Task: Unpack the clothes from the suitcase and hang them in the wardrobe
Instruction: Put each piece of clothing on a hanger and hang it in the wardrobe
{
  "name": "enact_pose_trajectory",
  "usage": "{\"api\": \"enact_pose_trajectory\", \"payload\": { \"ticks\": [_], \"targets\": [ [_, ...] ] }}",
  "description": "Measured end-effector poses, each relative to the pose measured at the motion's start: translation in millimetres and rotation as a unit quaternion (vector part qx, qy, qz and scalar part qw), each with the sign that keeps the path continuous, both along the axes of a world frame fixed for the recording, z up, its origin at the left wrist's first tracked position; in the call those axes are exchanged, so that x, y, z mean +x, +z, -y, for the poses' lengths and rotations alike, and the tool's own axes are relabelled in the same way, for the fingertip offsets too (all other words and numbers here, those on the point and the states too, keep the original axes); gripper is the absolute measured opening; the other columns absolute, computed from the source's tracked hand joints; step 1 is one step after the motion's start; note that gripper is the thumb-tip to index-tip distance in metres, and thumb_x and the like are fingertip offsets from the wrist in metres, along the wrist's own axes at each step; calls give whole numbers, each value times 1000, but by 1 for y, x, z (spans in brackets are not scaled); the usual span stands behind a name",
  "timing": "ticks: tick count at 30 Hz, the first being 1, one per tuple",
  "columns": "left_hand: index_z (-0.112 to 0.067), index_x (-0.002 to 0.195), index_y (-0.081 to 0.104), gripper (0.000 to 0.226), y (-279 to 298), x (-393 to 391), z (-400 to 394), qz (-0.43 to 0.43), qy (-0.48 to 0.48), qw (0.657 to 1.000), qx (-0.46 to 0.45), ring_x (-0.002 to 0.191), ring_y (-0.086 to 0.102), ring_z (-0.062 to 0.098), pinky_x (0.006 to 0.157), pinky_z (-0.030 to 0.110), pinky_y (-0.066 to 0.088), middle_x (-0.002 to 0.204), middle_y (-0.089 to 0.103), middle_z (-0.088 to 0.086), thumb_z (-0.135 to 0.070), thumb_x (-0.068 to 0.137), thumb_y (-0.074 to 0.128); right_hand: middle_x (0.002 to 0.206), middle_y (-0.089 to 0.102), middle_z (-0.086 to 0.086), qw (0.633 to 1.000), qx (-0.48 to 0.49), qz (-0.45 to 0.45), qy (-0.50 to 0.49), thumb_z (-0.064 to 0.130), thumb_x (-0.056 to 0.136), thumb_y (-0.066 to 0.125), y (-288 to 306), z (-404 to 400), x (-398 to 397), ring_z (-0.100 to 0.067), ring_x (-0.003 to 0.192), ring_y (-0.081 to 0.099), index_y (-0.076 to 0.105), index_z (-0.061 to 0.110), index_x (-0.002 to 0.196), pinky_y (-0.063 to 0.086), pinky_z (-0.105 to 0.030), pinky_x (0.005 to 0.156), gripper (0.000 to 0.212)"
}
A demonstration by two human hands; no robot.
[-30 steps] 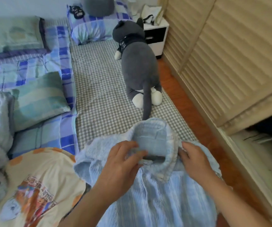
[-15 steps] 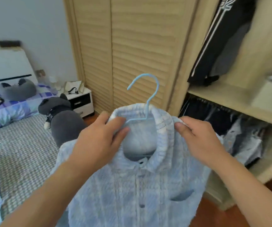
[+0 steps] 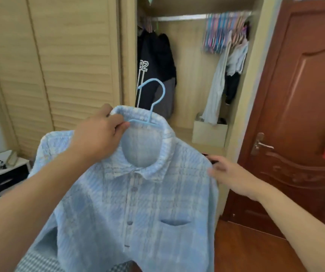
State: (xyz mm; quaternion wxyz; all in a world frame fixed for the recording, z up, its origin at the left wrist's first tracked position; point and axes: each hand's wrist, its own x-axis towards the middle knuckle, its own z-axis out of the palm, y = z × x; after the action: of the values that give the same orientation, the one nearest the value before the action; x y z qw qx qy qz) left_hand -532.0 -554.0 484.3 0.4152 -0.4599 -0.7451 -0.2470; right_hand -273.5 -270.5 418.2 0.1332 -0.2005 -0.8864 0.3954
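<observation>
At the collar, my left grip [image 3: 100,136] pinches the arm of the light-blue hanger [image 3: 153,101] together with the collar of the pale blue plaid shirt [image 3: 130,193], which hangs from it, buttoned, in front of me. To the right of that grip, my right grip [image 3: 230,175] rests with loose, spread fingers against the shirt's shoulder edge, curled round nothing. Beyond both grips I see the open wardrobe [image 3: 193,79]: its rail [image 3: 179,17] carries a dark jacket [image 3: 155,61] and a bunch of coloured hangers [image 3: 219,34]. Right of the right grip stands a brown door [image 3: 304,107].
</observation>
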Motion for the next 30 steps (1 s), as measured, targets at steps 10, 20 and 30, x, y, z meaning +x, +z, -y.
{"api": "enact_pose_trajectory", "payload": {
  "ticks": [10, 20, 30],
  "targets": [
    [-18, 91, 54, 46, -26, 11, -74, -77, -133, 979, -133, 47, 48, 32, 41, 32, 41, 93, 52, 11, -54, 104, 29, 86, 65, -2, 957, 205, -24, -202, 31, 105, 41, -21, -73, 78, -24, 90, 62, 68, 14, 93, 46, -38, 77, 34],
    [-24, 98, 64, 33, 10, 37, -155, 22, -227, 974, -6, 72, 54, 22, 64, 40, 51, 96, 42, -9, -51, 99, 45, 103, 70, 18, 978, 202, 10, -40, 46, 102, 47, 50, -42, 61, -2, 96, 65, 59, 41, 116, 53, -33, 91, 19],
    [-12, 87, 53, 35, -37, -90, -145, 342, -75, 937, -11, 74, 64, 38, 64, 45, 54, 76, 60, 11, -34, 109, 37, 83, 64, 4, 970, 213, -41, -108, 35, 97, 60, 73, -68, 74, -14, 78, 61, 62, 24, 86, 49, -37, 74, 15]
  ]
}}
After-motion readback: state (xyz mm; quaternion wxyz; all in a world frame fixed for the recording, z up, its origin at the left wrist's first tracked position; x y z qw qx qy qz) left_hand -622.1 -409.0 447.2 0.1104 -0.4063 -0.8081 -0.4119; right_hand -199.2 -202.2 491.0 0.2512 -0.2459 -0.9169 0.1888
